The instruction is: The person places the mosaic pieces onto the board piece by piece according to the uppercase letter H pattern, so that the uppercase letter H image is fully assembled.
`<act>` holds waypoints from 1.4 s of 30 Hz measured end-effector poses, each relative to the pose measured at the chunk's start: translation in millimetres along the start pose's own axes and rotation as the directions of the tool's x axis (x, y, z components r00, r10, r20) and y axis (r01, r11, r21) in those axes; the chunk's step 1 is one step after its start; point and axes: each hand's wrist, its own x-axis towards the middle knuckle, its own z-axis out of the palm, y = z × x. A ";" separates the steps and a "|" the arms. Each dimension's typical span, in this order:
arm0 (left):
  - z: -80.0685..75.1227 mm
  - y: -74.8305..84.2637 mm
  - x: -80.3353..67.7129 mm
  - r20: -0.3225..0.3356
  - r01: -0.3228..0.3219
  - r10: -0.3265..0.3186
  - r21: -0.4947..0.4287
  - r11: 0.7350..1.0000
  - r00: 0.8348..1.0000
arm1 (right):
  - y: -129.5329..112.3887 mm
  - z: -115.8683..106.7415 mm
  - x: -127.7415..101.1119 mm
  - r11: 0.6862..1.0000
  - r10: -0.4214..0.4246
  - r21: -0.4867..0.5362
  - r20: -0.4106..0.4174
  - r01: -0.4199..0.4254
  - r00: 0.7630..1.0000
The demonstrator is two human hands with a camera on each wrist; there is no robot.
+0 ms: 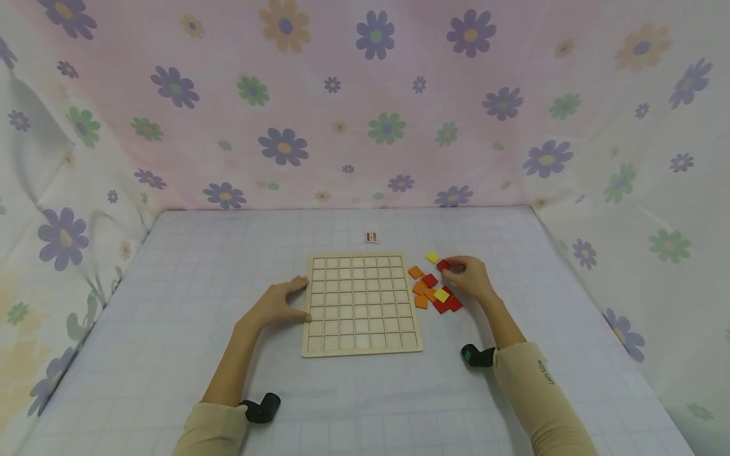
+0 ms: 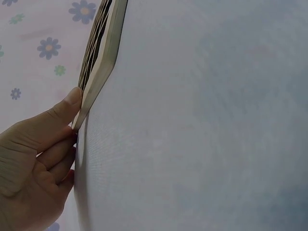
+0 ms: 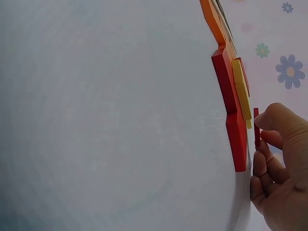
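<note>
A pale wooden board with a grid of square cells lies on the table. My left hand rests against its left side, thumb and fingers spread apart along the frame; in the left wrist view the thumb touches the board's edge. Right of the board, my right hand pinches a small red square tile between thumb and fingers. The right wrist view shows this tile edge-on, held upright beside the pile. Loose orange tiles, red tiles and yellow tiles lie near that hand, some overlapping.
A small printed card with a red pattern lies behind the board. The table has a pale checked cover, and flowered cloth hangs around its back and sides. Black wrist devices sit at both sleeves.
</note>
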 end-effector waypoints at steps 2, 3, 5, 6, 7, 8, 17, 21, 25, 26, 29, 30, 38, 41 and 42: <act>-0.2 -0.1 -0.5 -0.001 -0.003 0.003 0.004 1.000 1.000 | -1.2 0.0 0.4 1.000 -0.009 0.020 -0.004 0.009 1.000; -0.3 -0.2 -0.5 -0.003 -0.003 0.003 0.005 1.000 1.000 | -2.2 0.1 0.7 0.999 -0.017 0.027 -0.004 0.018 1.000; -0.4 -0.4 -0.7 -0.005 -0.005 0.005 0.003 1.000 1.000 | -4.1 1.6 1.4 0.999 -0.029 0.040 -0.005 0.029 1.000; -0.5 -0.4 -1.0 -0.005 -0.008 0.008 0.005 1.000 1.000 | -5.7 2.5 1.8 0.998 -0.036 0.050 -0.006 0.036 0.999; -0.5 -0.4 -0.9 -0.006 -0.009 0.009 0.003 1.000 1.000 | -7.3 3.4 2.4 0.997 -0.047 0.059 -0.004 0.047 0.999; -0.5 -0.4 -1.0 -0.006 -0.010 0.010 0.002 1.000 1.000 | -9.3 4.5 3.0 0.996 -0.054 0.070 -0.002 0.054 0.999; -0.5 -0.4 0.3 -0.013 -0.016 0.016 -0.005 1.000 1.000 | -36.4 18.8 9.7 0.976 -0.122 0.185 0.043 0.112 0.992; -0.7 -0.4 1.2 -0.013 -0.010 0.010 -0.006 1.000 1.000 | -48.9 25.1 12.5 0.957 -0.200 0.224 0.056 0.183 0.978; -0.4 -0.5 1.5 -0.011 -0.003 0.003 -0.010 1.000 1.000 | -62.0 33.0 14.8 0.951 -0.235 0.222 0.070 0.214 0.970; -0.3 -0.6 1.5 -0.012 -0.002 0.002 -0.010 1.000 1.000 | -63.8 35.9 16.1 0.951 -0.239 0.218 0.070 0.219 0.968; -0.5 -0.1 1.6 -0.011 0.004 -0.004 -0.012 1.000 1.000 | -65.3 47.0 21.3 0.940 -0.268 0.237 0.070 0.245 0.961; -0.7 0.2 1.7 -0.010 0.004 -0.004 -0.011 1.000 1.000 | -67.4 49.7 21.9 0.936 -0.278 0.244 0.070 0.254 0.958; -1.1 2.9 2.0 -0.001 0.017 -0.017 -0.024 1.000 1.000 | -81.4 72.1 26.9 0.924 -0.321 0.255 0.116 0.285 0.940; -1.0 2.8 1.5 0.001 0.025 -0.025 -0.023 0.999 1.000 | -87.7 79.8 28.4 0.905 -0.385 0.245 0.118 0.349 0.915; -1.0 2.7 1.5 0.002 0.024 -0.024 -0.019 1.000 1.000 | -90.3 82.3 28.9 0.897 -0.404 0.243 0.118 0.368 0.907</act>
